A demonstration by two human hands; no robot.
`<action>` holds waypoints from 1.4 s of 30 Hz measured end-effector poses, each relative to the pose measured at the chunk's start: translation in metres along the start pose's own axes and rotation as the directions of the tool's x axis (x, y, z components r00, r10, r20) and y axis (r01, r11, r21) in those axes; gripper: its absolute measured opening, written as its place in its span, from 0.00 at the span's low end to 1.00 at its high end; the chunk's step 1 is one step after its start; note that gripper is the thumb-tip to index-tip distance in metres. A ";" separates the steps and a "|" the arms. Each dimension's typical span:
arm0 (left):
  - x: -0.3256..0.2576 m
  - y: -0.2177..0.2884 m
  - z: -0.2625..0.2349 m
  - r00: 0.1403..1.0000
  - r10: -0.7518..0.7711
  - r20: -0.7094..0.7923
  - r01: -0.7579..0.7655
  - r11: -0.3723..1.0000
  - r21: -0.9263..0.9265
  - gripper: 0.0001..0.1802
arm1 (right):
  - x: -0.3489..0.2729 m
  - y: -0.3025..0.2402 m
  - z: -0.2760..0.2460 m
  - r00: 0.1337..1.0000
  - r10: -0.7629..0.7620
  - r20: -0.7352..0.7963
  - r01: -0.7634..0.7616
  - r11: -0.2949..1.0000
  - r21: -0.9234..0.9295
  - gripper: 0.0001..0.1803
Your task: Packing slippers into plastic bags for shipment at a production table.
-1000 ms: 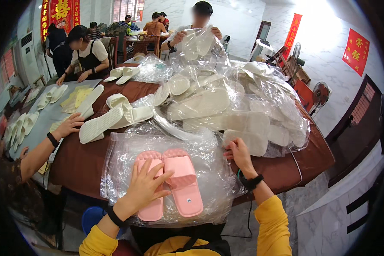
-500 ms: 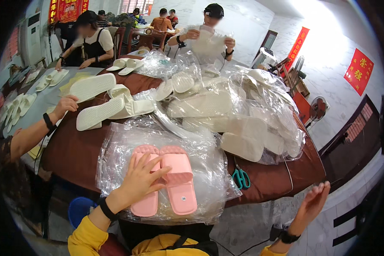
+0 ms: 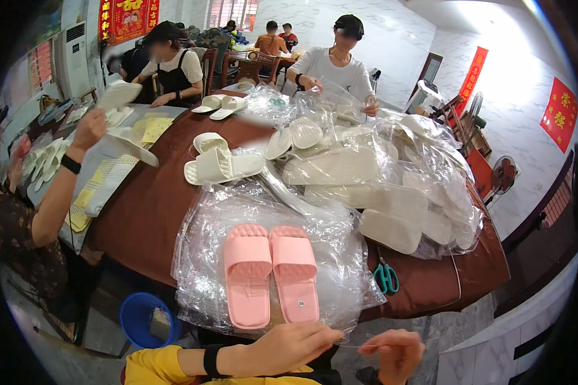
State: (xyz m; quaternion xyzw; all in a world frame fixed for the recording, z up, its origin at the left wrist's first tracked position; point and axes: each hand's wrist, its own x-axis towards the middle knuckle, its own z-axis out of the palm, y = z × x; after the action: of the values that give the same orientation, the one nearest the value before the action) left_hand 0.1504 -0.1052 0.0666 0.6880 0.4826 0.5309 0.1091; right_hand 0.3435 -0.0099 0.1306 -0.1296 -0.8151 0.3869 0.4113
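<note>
A pair of pink slippers (image 3: 248, 282) lies side by side, toes away from me, on a stack of clear plastic bags (image 3: 199, 256) at the table's near edge. Just below the slippers' heels, my left hand (image 3: 282, 350) is closed, its fingertips pinching the clear edge of a plastic bag. A thin see-through edge runs from there to my right hand (image 3: 398, 353), whose curled fingers close on it and are slightly blurred. Neither hand touches the slippers.
Teal-handled scissors (image 3: 386, 277) lie right of the bags. Behind are bagged white slippers (image 3: 331, 165) and loose white slippers (image 3: 221, 165). A blue bin (image 3: 138, 321) stands below the table at left. Co-workers handle slippers at left (image 3: 90, 131) and plastic across the table (image 3: 311, 82).
My left hand has left the pink slippers and come down to the near bag edge. My right hand has swung in from the far right. The left co-worker has lifted the white slippers away.
</note>
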 end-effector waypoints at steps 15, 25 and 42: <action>0.000 -0.005 -0.085 0.954 0.218 0.206 -0.294 0.812 0.503 0.12 | 0.005 0.080 -0.060 0.991 0.104 0.085 -0.048 0.865 -0.499 0.11; -0.063 -0.011 -0.090 0.983 0.038 0.180 -0.145 0.760 0.633 0.10 | 0.056 0.102 0.002 0.897 -0.090 0.433 0.330 0.787 -0.521 0.16; -0.074 -0.002 -0.083 0.966 -0.029 0.257 -0.184 0.623 0.760 0.03 | 0.083 0.130 0.089 0.721 -0.290 0.630 0.634 0.642 -0.430 0.09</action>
State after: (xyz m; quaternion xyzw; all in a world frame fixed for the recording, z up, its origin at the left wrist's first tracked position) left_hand 0.0819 -0.1915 0.0534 0.7475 0.6165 0.1854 -0.1635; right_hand 0.2093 0.0741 0.0494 0.0710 -0.9764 -0.0079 0.2038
